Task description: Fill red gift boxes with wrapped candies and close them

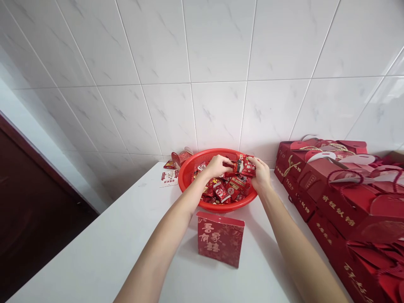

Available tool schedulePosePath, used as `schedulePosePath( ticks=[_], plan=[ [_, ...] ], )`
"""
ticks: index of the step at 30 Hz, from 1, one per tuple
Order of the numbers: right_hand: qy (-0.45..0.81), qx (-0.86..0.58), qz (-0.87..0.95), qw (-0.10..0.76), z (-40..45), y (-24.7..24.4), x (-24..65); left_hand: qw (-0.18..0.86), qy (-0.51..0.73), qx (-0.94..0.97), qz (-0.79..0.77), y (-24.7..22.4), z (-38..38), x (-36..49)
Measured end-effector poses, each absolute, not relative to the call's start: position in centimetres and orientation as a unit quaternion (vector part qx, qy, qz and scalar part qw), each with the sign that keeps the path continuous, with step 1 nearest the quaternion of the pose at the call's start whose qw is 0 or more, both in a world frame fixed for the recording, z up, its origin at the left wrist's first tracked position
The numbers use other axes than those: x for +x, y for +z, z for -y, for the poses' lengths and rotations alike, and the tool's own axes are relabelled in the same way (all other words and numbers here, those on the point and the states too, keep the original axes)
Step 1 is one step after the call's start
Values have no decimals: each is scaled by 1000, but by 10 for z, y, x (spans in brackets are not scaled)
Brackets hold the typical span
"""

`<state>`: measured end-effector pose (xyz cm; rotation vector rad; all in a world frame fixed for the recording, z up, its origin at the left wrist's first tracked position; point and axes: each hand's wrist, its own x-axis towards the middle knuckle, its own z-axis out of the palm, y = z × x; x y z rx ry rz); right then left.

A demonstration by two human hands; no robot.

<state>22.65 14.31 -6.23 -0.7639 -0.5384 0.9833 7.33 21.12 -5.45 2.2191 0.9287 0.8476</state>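
Observation:
A red plastic basket (pixel 186 191) holds several red wrapped packets. Over its right part, my right hand (pixel 261 173) grips a red packet (pixel 245 165) with a printed figure on it. My left hand (pixel 217 166) is closed beside that packet, above the basket, its fingers pinched on a small red packet (pixel 228 167) that is partly hidden. In front of the basket, a red box (pixel 221 242) with pale characters stands upright on the white table (pixel 139 235).
Red gift boxes (pixel 331 198) with cord handles are stacked along the right side. At the basket's left lie a printed card (pixel 169 178) and a small red carton (pixel 181 158). A tiled wall (pixel 217 109) rises behind the table.

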Motion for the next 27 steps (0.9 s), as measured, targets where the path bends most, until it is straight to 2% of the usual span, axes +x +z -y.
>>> schedulePosePath(
  ticks=[27],
  plan=[
    [467, -361, 254, 767, -142, -62, 226, 270, 421, 792, -349, -53, -213, 73]
  ],
)
